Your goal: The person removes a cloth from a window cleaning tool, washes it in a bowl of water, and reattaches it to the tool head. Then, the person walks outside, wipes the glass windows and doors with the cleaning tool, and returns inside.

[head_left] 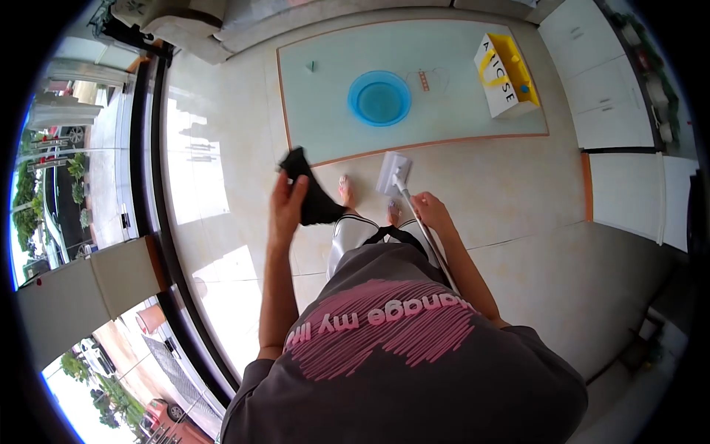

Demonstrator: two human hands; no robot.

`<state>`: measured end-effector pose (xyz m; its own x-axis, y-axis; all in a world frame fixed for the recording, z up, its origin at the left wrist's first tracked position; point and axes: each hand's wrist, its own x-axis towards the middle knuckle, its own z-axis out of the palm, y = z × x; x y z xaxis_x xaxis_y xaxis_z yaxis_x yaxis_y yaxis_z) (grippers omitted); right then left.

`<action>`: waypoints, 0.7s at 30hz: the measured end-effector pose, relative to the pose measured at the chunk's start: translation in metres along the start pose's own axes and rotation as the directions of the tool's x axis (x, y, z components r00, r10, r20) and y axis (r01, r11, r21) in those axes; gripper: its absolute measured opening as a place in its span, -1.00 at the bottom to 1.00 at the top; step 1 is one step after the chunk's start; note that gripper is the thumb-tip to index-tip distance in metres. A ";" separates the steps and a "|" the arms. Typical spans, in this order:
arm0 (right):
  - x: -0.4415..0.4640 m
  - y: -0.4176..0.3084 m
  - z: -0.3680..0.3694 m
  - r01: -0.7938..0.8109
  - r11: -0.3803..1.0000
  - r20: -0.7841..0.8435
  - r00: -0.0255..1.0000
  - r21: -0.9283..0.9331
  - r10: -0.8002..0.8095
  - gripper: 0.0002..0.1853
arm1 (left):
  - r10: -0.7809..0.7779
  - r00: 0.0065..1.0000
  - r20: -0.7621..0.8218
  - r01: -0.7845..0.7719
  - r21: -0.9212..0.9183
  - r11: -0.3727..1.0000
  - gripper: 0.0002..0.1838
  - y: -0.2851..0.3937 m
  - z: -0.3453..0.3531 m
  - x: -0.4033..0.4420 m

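In the head view my left hand (pixel 282 203) pinches a black cloth (pixel 316 198), which hangs down to the right beside my leg. My right hand (pixel 433 211) is closed at the thin metal handle of a flat mop (pixel 423 226). The white rectangular mop head (pixel 393 173) rests on the tiles in front of my feet, and the handle slants back along my right side, its upper end hidden by my body and arm.
Ahead lies a pale green, brown-edged table top or mat (pixel 325 96), bearing a round blue basin (pixel 379 98) and a white-and-yellow bag (pixel 503 78). White cabinets (pixel 592 74) line the right; glass doors (pixel 151 148) run along the left. A sofa (pixel 310 18) stands at the back.
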<state>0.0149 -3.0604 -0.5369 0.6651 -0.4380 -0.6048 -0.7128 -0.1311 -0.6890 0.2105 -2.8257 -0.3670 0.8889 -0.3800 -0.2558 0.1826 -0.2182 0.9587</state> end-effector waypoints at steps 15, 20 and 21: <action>-0.029 -0.030 0.032 -0.571 0.786 0.221 0.820 0.237 0.528 -0.33 | -0.166 0.979 -0.119 0.176 0.075 0.982 -0.54 -0.205 -0.047 0.235; -0.019 -0.058 0.047 -0.649 0.743 0.230 0.758 0.164 0.611 -0.36 | 0.021 0.997 -0.069 -0.006 0.209 0.978 -0.52 -0.244 -0.032 0.285; -0.015 -0.063 0.048 -0.666 0.729 0.241 0.742 0.159 0.625 -0.36 | -0.168 0.984 -0.055 0.177 0.292 0.940 -0.48 -0.255 -0.040 0.290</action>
<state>0.0605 -3.0025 -0.5033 0.1014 -0.1932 -0.9759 -0.9272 0.3372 -0.1631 0.4390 -2.8441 -0.6806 0.8674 -0.2876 -0.4060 0.2061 -0.5350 0.8193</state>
